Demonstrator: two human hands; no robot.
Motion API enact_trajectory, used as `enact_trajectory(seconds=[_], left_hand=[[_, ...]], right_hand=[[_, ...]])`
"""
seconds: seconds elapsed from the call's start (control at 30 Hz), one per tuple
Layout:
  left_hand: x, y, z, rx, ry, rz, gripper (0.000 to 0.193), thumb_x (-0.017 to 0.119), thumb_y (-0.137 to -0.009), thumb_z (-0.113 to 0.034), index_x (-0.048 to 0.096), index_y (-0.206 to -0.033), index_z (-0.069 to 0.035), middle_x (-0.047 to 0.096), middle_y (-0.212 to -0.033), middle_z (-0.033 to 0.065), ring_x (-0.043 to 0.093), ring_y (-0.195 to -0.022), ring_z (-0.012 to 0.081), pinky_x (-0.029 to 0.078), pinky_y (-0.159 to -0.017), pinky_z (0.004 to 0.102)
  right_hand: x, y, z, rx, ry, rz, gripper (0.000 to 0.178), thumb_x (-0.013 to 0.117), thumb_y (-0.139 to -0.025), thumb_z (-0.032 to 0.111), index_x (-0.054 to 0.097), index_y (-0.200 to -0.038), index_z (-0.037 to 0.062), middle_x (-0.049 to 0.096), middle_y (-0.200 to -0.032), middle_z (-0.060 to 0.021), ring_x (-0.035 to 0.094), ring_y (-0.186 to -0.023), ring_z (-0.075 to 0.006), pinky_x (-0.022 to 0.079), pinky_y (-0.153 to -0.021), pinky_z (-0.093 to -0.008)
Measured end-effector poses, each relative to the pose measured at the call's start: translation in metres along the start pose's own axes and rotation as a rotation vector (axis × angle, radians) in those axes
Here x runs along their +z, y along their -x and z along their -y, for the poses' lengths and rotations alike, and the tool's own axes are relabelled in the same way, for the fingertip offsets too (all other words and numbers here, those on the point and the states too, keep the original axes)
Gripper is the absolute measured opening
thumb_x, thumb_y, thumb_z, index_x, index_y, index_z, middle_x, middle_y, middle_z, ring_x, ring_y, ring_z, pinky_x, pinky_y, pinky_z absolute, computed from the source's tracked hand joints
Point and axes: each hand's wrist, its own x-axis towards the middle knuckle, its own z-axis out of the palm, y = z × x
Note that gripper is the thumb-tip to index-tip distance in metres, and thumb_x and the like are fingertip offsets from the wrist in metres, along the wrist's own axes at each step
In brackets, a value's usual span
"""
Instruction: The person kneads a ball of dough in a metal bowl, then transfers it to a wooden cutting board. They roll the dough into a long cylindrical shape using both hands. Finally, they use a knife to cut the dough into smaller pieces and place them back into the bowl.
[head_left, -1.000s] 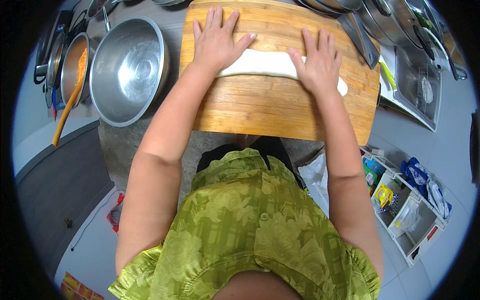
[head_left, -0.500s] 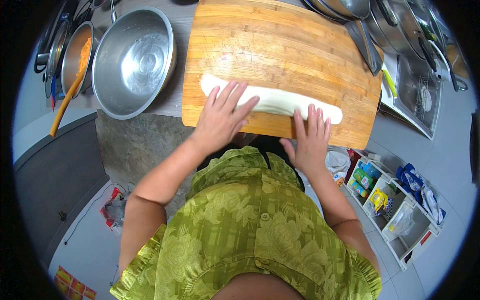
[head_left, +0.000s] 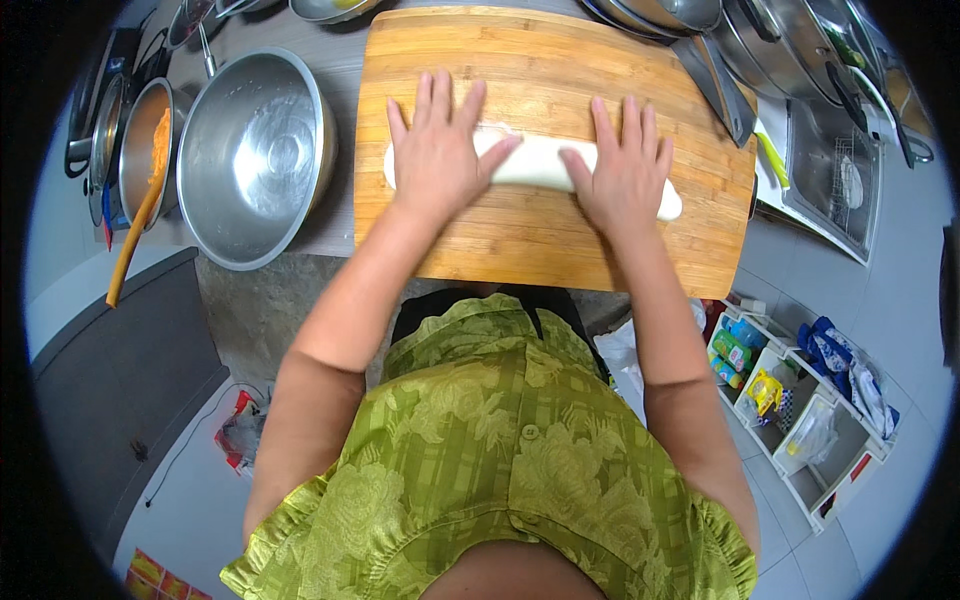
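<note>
A long white roll of dough lies across the wooden cutting board, its right end slightly nearer to me. My left hand rests flat on the left part of the dough, fingers spread and pointing away from me. On the right part lies my right hand, also flat with its fingers apart. Both thumbs point inward along the dough, and bare dough shows between them. Under the palms the dough is hidden; its right tip sticks out beyond my right hand.
Left of the board stands a large steel bowl. Beyond it, a pot holds orange mash and a wooden-handled utensil. A cleaver lies on the board's far right corner. Further right are a sink and a white shelf rack.
Both hands have pushed forward, away from me, and the dough has rolled with them toward the middle of the board. My palms now cover more of it.
</note>
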Motion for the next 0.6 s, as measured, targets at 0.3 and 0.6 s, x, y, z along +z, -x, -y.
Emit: enact_trajectory(seconds=[0.3, 0.6], left_hand=[[0.013, -0.11, 0.027, 0.026, -0.042, -0.052, 0.093, 0.065, -0.083, -0.066, 0.038, -0.155, -0.015, 0.023, -0.164, 0.0231, 0.016, -0.153, 0.0437, 0.007, -0.119, 0.0688], [-0.024, 0.021, 0.009, 0.343, 0.049, 0.222, 0.069, 0.054, -0.096, -0.057, 0.042, -0.155, -0.024, 0.029, -0.163, 0.0193, 0.024, -0.152, 0.039, 0.017, -0.122, 0.0587]], right_hand=[[0.017, -0.103, -0.029, -0.12, -0.134, -0.118, 0.06, 0.056, -0.095, 0.056, 0.065, -0.132, 0.0105, 0.053, -0.145, -0.0212, 0.045, -0.137, -0.0383, 0.034, -0.11, -0.0568], [-0.039, 0.036, 0.002, -0.223, -0.188, 0.253, 0.076, 0.069, -0.088, 0.05, 0.045, -0.152, 0.0162, 0.035, -0.16, -0.0194, 0.033, -0.146, -0.0417, 0.021, -0.118, -0.0629]])
